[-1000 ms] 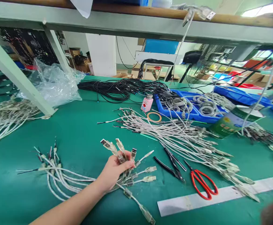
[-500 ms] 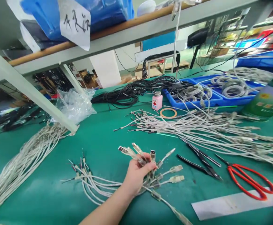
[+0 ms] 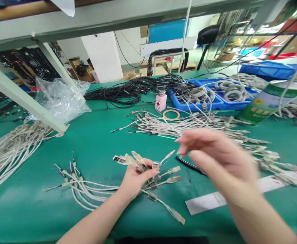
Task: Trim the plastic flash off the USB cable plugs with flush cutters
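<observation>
My left hand (image 3: 139,176) is closed around a bunch of white USB cables (image 3: 97,189) just behind their plugs. Several clear-hooded USB plugs (image 3: 172,179) fan out past its fingers, while the stripped wire ends (image 3: 69,176) lie on the table to the left. My right hand (image 3: 219,162), somewhat blurred, hovers above the table with thumb and fingers apart and nothing seen between them. Under it, one black handle (image 3: 190,166) of the cutting pliers shows; the rest is covered by the hand. The red-handled scissors are hidden from view.
A pile of white USB cables (image 3: 158,127) lies beyond my hands. Behind it stand a pink bottle (image 3: 161,101), a tape ring (image 3: 171,114) and blue trays (image 3: 196,107). A green can (image 3: 262,103) is at right, a white strip (image 3: 205,204) nearer. A shelf post (image 3: 36,101) rises at left.
My right hand has come into view from the right, over the pliers and scissors. The view has shifted, moving the scene left and up. My left hand keeps its hold on the cables.
</observation>
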Action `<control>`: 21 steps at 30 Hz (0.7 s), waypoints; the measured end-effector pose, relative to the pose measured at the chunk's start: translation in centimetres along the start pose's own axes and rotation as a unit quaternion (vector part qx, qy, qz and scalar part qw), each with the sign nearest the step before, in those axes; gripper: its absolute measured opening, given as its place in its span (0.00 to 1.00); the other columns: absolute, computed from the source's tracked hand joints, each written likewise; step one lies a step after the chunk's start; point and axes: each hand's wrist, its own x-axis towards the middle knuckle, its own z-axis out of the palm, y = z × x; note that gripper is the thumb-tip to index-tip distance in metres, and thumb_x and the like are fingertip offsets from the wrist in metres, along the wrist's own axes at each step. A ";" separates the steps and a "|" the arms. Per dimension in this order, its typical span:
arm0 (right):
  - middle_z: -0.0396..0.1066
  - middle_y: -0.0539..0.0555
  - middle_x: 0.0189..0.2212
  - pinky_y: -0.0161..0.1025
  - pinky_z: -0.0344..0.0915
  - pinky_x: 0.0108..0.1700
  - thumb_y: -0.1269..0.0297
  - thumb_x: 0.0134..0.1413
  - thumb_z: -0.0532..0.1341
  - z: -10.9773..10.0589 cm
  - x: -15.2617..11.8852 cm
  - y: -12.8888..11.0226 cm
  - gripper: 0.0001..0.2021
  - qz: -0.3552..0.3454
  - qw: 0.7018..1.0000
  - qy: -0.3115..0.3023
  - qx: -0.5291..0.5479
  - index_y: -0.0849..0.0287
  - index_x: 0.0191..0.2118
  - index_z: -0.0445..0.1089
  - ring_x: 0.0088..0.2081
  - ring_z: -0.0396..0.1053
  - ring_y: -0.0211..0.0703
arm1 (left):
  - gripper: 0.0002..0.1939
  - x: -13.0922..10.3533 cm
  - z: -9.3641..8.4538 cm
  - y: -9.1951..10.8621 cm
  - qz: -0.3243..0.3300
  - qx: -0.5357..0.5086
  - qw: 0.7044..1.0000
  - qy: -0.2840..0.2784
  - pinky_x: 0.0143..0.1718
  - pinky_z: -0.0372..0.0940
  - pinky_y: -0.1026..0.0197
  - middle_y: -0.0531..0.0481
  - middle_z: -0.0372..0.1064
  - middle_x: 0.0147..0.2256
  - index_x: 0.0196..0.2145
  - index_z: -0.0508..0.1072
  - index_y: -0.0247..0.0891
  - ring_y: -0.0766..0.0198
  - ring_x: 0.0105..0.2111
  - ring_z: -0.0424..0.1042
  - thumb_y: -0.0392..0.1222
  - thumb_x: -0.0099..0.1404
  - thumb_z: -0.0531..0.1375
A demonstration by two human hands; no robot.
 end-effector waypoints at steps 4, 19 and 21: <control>0.70 0.57 0.47 0.39 0.73 0.42 0.67 0.63 0.61 3.2 -1.0 3.6 0.19 0.018 0.982 -0.188 0.004 0.54 0.58 0.64 0.40 0.71 0.41 | 0.16 -0.2 0.0 -0.1 0.030 -0.005 0.999 -0.022 0.38 0.68 0.58 0.48 0.75 0.29 0.28 0.77 0.35 0.59 0.31 0.73 0.49 0.50 0.74; 0.72 0.56 0.44 0.36 0.73 0.45 0.82 0.56 0.61 4.9 -3.7 6.1 0.18 -0.024 0.991 -0.122 0.046 0.56 0.50 0.70 0.44 0.73 0.40 | 0.03 -0.4 -1.1 -0.4 0.134 0.044 0.987 -0.074 0.39 0.70 0.59 0.45 0.77 0.34 0.34 0.81 0.42 0.59 0.36 0.75 0.41 0.63 0.67; 0.72 0.56 0.44 0.35 0.73 0.45 0.83 0.55 0.61 4.9 -3.8 6.1 0.19 -0.025 0.991 -0.122 0.045 0.56 0.49 0.69 0.44 0.73 0.40 | 0.03 -0.4 -1.2 -0.4 0.140 0.044 0.986 -0.079 0.39 0.70 0.60 0.46 0.77 0.34 0.35 0.81 0.43 0.60 0.36 0.75 0.39 0.63 0.66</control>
